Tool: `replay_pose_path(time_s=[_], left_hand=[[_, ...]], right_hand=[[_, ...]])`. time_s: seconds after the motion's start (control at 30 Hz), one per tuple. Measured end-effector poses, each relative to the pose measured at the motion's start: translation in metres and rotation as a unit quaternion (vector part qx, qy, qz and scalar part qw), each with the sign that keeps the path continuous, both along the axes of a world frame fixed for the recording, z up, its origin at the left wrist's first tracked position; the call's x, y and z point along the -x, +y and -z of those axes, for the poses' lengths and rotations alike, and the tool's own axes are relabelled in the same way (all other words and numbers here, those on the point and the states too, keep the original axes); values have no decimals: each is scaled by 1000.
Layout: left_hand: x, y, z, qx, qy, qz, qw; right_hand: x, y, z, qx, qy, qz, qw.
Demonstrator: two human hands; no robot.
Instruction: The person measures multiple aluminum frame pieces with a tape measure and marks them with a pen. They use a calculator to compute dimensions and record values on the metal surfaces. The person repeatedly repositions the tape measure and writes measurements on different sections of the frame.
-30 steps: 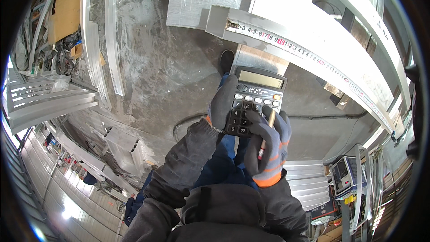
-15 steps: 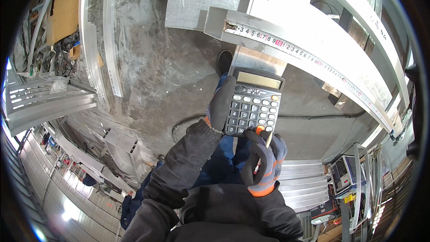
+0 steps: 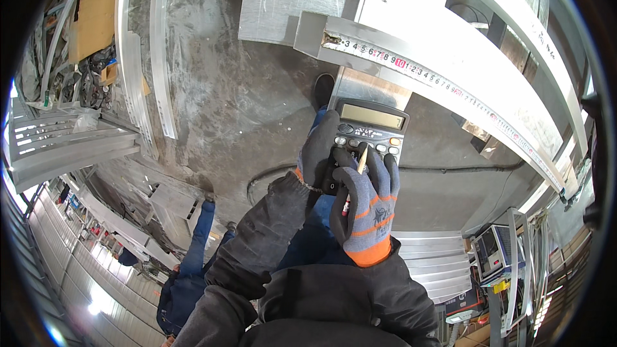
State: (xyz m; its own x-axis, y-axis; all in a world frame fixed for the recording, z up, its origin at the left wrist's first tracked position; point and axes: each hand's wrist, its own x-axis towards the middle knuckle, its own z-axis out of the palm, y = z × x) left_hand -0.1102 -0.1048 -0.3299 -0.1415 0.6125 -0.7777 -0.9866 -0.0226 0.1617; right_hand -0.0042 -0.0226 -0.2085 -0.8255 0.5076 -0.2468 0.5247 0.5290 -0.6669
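My left hand (image 3: 319,151), in a dark glove, grips the left side of a black desk calculator (image 3: 398,120) with a wide display at its far end. Over the calculator's keypad lies my right hand (image 3: 371,209), in a grey and orange glove, its fingers bent and hiding most of the keys. A slim pale pencil (image 3: 363,159) is tucked between its fingers, pointing up past the keys. Beyond the calculator, an extended tape measure (image 3: 437,79) runs along a metal profile (image 3: 311,33), its hooked end at the profile's left end.
A scratched metal sheet (image 3: 289,3) lies at the far side. Long metal profiles (image 3: 160,58) stand on the left near scrap and cardboard (image 3: 93,19). A cable (image 3: 443,168) crosses the floor. A person in blue trousers (image 3: 196,244) is at lower left. Stacked slats (image 3: 427,260) lie at right.
My right hand has moved up over the calculator's keys with the pencil, covering more of them. My left hand stays put. The other person has come further into view at lower left.
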Motion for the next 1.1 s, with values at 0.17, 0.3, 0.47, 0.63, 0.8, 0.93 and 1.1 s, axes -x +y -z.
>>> replay_pose_path(time_s=[0.17,0.3,0.47,0.63,0.8,0.93,1.1], left_hand=[[0,6,-9,-116,-71,-82,987],[6,10,-19,-86,-55,-48,994],[9,6,-12,-98,-132,-36,986],[4,1,-8,-77,-95,-61,991],[5,1,-9,-63,-88,-50,993],[5,1,-7,-70,-71,-48,994],[3,2,-7,-21,-46,-34,998]], right_hand=[[-10,-2,-9,10,66,15,998],[-17,-6,-9,15,26,-4,1000],[-34,1,-10,5,68,105,992],[-60,10,-10,8,26,222,975],[-78,3,-10,26,35,220,974],[-78,-1,-10,21,57,153,986],[-65,1,-11,-16,36,87,995]])
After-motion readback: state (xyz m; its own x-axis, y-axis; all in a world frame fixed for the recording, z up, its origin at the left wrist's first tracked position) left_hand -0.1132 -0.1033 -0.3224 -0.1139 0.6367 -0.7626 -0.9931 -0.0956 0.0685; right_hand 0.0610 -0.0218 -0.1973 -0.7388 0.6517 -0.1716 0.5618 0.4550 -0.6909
